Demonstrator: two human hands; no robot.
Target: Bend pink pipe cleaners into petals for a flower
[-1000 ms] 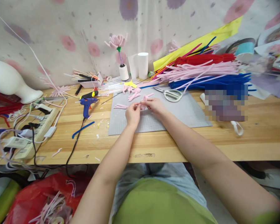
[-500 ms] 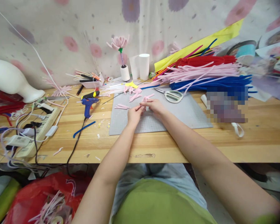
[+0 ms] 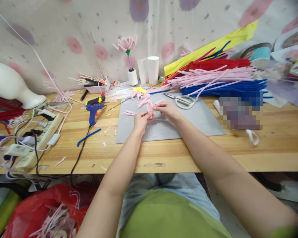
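Over the grey cutting mat [image 3: 188, 127], my left hand [image 3: 141, 121] pinches a pink pipe-cleaner petal [image 3: 149, 105], a loop standing upright from the fingertips. My right hand [image 3: 168, 111] has its thumb and forefinger closed at the petal's right edge. Just beyond both hands lie other bent pink petals [image 3: 144, 99]. Short straight pink pipe-cleaner pieces [image 3: 129, 113] rest to the left of my left hand. Scissors [image 3: 183, 100] with pale handles lie behind my right hand, apart from it.
A blue glue gun [image 3: 93, 112] and a power strip [image 3: 43, 142] with tangled cords stand left. Behind the mat is a finished pink flower [image 3: 126, 44] in a white holder [image 3: 132, 78]. Bundles of pink pipe cleaners [image 3: 211, 75] and blue pipe cleaners [image 3: 225, 88] lie back right.
The pink petal, mostly covered by the fingers before, now stands up in view as a loop. My right hand has drawn slightly away to the right from my left.
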